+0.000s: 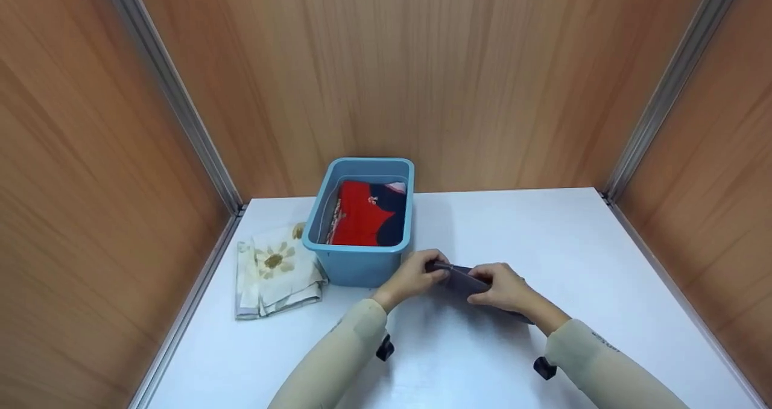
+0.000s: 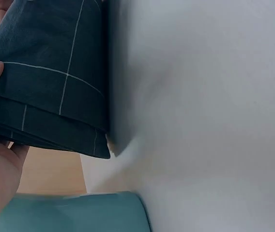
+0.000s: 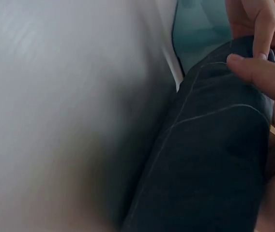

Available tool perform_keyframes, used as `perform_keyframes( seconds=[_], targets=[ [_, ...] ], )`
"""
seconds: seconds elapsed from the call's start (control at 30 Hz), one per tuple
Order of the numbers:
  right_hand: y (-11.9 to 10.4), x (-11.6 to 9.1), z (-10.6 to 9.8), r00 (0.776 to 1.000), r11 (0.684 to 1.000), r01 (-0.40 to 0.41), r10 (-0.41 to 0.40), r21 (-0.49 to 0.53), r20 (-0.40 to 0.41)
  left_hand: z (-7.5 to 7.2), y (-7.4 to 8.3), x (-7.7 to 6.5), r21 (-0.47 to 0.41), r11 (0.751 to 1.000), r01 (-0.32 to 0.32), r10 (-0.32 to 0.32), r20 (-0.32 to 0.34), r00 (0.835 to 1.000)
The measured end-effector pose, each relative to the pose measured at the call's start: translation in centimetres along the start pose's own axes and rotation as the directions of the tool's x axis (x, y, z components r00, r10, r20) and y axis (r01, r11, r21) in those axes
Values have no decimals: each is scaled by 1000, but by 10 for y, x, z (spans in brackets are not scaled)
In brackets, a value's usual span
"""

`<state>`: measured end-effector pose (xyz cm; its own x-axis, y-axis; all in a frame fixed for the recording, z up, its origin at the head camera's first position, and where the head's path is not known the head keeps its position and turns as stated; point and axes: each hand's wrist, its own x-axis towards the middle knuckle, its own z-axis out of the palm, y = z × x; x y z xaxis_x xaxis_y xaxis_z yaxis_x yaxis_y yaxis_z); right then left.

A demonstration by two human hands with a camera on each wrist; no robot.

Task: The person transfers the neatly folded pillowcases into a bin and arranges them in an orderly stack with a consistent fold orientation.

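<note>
A folded dark navy cloth (image 1: 463,282) with thin white grid lines stands on edge, close over the white table. My left hand (image 1: 417,272) pinches its left end between thumb and fingers. Farther along the top edge, my right hand (image 1: 502,287) grips the same cloth, thumb on the near face. Several folded layers of the cloth (image 2: 45,53) show at its end in the left wrist view. From the right wrist, the cloth (image 3: 210,159) fills the lower middle, with the right thumb (image 3: 253,72) lying across its upper part.
Just left of the hands stands a blue plastic bin (image 1: 362,269), holding a folded red and navy cloth (image 1: 360,219). A folded white floral cloth (image 1: 283,279) lies on the table against the bin's left side. Wooden panels (image 1: 482,83) enclose the white table (image 1: 573,246) behind and at both sides.
</note>
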<state>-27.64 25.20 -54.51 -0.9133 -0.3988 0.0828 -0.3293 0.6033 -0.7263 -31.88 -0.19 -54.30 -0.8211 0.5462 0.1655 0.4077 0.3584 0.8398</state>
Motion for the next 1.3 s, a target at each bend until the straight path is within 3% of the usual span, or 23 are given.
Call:
perform_keyframes(
  seconds=[0.17, 0.47, 0.73, 0.93, 1.3],
  targets=[
    [-4, 2, -3, 998, 999, 17, -20, -39, -65, -3, 3, -1, -32, 999, 0, -1, -18, 1000],
    [-5, -5, -36, 999, 999, 13, -11, 45, -36, -9, -15, -13, -27, 996, 85, -84, 4, 996],
    [-14, -16, -72, 1000, 995, -14, 13, 99, 10, -7, -27, -19, -19, 998, 65, -64, 16, 998],
    [-24, -21, -95, 999, 990, -15, 8, 143, 48, -5, -34, -22, -94, 993, 73, -72, 15, 997],
    [-40, -22, -121, 998, 972, 65, -68, 226, 5, -3, -38, -25, -217, 972, 87, -74, 70, 995]
  ],
)
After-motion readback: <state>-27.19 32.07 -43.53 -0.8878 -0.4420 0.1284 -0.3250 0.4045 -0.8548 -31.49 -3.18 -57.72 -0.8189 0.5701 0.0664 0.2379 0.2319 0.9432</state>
